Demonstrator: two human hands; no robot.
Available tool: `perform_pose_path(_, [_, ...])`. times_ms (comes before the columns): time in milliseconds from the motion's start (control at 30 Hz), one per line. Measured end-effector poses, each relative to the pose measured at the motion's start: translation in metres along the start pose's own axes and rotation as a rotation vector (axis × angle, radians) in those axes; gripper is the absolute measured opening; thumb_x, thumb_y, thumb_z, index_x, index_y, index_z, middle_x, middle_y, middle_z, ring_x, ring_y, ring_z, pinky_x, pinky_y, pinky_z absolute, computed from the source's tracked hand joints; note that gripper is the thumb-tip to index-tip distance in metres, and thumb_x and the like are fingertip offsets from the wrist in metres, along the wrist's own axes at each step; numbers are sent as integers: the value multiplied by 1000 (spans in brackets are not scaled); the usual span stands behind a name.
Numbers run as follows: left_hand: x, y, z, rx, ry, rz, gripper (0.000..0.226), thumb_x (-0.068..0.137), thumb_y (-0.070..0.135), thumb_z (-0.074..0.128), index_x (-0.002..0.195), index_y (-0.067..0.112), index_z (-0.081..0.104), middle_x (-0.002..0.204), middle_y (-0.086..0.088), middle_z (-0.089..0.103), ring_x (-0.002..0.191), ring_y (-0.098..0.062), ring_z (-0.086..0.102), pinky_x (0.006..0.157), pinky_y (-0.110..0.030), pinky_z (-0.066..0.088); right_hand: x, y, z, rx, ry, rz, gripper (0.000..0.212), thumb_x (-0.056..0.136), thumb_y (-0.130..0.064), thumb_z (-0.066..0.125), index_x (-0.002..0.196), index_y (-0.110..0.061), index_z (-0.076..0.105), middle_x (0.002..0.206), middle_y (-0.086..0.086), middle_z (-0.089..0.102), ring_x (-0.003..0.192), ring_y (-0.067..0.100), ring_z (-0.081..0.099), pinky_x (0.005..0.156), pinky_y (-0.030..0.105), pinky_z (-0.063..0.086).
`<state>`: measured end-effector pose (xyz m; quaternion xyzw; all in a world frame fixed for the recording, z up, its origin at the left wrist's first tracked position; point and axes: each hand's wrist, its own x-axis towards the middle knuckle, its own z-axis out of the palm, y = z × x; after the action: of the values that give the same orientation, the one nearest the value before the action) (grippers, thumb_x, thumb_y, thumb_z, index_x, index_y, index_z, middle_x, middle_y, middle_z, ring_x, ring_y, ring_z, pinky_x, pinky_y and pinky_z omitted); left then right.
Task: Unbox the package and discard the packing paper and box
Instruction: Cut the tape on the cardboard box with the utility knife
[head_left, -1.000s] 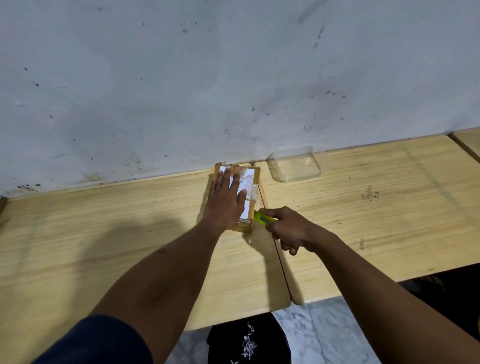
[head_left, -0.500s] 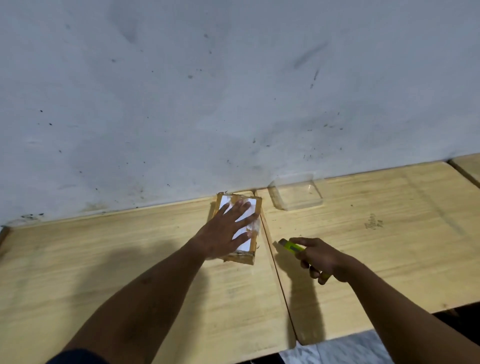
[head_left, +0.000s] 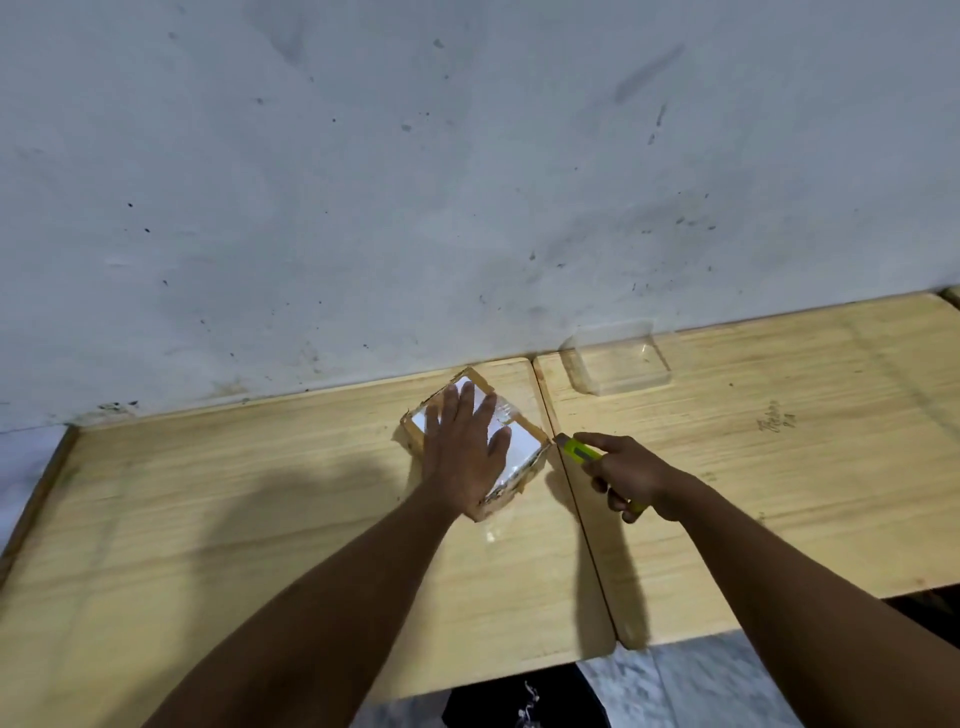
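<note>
A small cardboard box (head_left: 522, 460) with a white label and clear tape lies on the wooden table near the wall, turned at an angle. My left hand (head_left: 465, 449) lies flat on its top with the fingers spread, pressing it down. My right hand (head_left: 628, 475) grips a yellow-green utility knife (head_left: 576, 451), whose tip points at the box's right corner. The inside of the box is hidden.
A clear plastic container (head_left: 615, 364) stands by the wall, right of the box. Two wooden tabletops (head_left: 234, 519) meet at a seam (head_left: 582, 525) just right of the box. A black bag (head_left: 519, 701) sits on the marble floor below the front edge.
My left hand has turned the box from square to the wall to a diagonal. My right hand with the knife drew back, then came up to the box's right corner.
</note>
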<state>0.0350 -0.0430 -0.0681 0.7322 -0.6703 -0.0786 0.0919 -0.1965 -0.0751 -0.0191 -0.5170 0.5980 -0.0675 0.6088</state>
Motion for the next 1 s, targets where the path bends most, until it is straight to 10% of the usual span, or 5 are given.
perform_pose_path(300, [23,-61,-8,128,-74,412,66,99,58,18,156,25,27,164,-9,19,153,-23,9,122,-43,14,0,9,-1,-11,19,-2,56,97,-10,45,146,-37,43,74,11,50,42,19,37,46,25,32])
perform_pose_path(633, [-2,31,8,-87,67,-365,57,104,43,27,157,22,19,166,-10,8,153,-29,-2,121,-48,-1,0,-10,2,64,131,-127,59,98,-12,44,148,-44,37,76,9,51,47,18,42,42,26,37])
perform_pose_path(1000, [5,-2,-6,60,-5,-46,60,105,46,23,157,17,20,166,-11,10,153,-27,0,124,-42,1,2,-23,17,70,97,-145,61,96,-8,41,146,-44,39,75,8,51,42,15,41,41,25,37])
